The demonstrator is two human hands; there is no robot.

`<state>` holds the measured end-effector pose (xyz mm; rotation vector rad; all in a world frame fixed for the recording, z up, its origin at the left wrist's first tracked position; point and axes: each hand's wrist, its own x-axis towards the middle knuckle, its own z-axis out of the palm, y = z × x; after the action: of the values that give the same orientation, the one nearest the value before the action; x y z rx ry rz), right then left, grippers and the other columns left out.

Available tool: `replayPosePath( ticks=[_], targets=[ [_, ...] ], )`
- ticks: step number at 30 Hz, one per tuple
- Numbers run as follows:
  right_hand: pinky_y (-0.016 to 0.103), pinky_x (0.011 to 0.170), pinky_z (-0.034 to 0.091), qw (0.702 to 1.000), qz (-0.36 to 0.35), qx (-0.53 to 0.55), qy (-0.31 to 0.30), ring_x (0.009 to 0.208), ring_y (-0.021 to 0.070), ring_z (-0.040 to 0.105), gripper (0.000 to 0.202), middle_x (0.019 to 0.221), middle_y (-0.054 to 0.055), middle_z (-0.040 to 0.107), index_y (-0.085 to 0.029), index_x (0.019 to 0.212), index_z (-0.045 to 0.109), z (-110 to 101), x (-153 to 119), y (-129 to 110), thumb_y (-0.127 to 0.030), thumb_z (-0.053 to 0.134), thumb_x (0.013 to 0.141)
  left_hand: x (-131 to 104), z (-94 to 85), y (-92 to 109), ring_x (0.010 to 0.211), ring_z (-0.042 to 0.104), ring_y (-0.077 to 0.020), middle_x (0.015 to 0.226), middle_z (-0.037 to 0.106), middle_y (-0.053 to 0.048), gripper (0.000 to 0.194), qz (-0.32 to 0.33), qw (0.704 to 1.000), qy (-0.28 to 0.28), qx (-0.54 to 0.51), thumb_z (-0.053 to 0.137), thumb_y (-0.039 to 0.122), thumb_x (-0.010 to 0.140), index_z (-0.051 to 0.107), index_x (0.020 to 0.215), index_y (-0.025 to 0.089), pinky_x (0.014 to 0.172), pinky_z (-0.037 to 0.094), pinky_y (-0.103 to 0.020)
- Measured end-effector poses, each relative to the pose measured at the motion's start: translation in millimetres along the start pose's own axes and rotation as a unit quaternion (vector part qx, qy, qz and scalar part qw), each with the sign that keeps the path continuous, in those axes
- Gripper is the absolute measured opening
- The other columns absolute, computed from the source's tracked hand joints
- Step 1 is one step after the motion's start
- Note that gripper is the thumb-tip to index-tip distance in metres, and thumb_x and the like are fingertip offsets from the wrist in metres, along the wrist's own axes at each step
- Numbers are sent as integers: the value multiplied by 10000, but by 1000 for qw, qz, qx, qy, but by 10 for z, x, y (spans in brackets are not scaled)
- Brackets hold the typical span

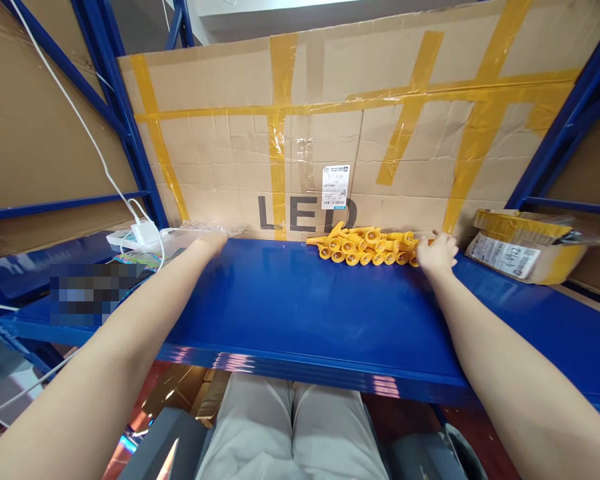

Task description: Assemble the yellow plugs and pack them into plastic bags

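Several yellow plastic pieces with flared, cup-like ends [365, 245] lie stacked in a low pile at the back of the blue shelf [300, 300]. At the pile's right end is my right hand [437, 252], its fingers curled around a yellow piece that is mostly hidden. My left hand [215, 241] reaches to the back left, beside crinkled clear plastic packaging [195, 229]. Its fingers are out of sight, so I cannot make out whether it holds anything.
A large taped cardboard sheet [220, 160] marked LED stands behind the shelf. To the right sits a small taped carton [525, 247]. A white charger [145, 232] with cables and a blurred dark object [87, 293] are on the left. Blue uprights [125, 127] frame both sides.
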<state>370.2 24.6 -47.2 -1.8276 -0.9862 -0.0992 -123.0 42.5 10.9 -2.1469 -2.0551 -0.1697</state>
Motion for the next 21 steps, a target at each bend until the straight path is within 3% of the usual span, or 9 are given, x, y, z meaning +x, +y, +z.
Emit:
replayPosePath(
  ticks=[2,6,11,14,16,18,21],
  targets=[
    [572,984,329,1000,-7,2,6,1273,373,366,448,1381,196,415,-173,1232,496,16,10,12,-317,402,818,-35,-106,243,1162,554,-327,1164,633,-210,364,7,996,-17,91,536,35,731,624,1080,87,1005,386,-428],
    [584,964,338,1000,-11,0,21,1253,378,379,433,1362,204,434,-173,1208,507,46,26,36,-311,412,809,-149,-305,732,1120,584,-312,1154,630,-212,531,39,992,22,114,452,9,774,475,1300,81,994,393,-441],
    [614,940,343,999,-32,1,44,1232,380,391,414,1329,201,452,-189,1181,503,67,41,57,-325,407,802,-300,-286,1134,1048,633,-244,1034,702,-119,575,132,982,93,94,415,-18,741,527,1281,145,1136,140,-526],
    [617,944,337,997,-46,5,54,1238,376,384,411,1327,199,449,-190,1179,493,60,29,39,-317,400,800,-339,-84,1159,1094,619,-226,1073,711,-77,564,232,969,87,19,399,-12,719,632,1184,207,1146,-4,-552],
    [604,965,326,997,-57,5,54,1249,368,376,417,1331,204,442,-176,1187,487,51,12,16,-306,396,801,-338,76,1094,1222,536,-204,1178,678,-45,585,272,960,58,-30,375,-15,700,664,1141,240,1152,-24,-532],
    [587,992,307,996,-71,-1,55,1265,356,361,434,1346,205,430,-158,1205,479,43,-4,-5,-296,391,804,-316,214,988,1312,442,-197,1225,652,-17,607,262,963,3,-63,349,-26,664,695,1081,248,1148,-1,-541],
    [572,1020,279,993,-103,-12,55,1290,338,335,470,1383,196,399,-144,1248,454,33,-18,-39,-290,393,805,-251,344,809,1322,429,-199,1208,656,22,587,202,969,-26,-137,364,14,625,728,1011,266,1160,107,-495]
  ],
)
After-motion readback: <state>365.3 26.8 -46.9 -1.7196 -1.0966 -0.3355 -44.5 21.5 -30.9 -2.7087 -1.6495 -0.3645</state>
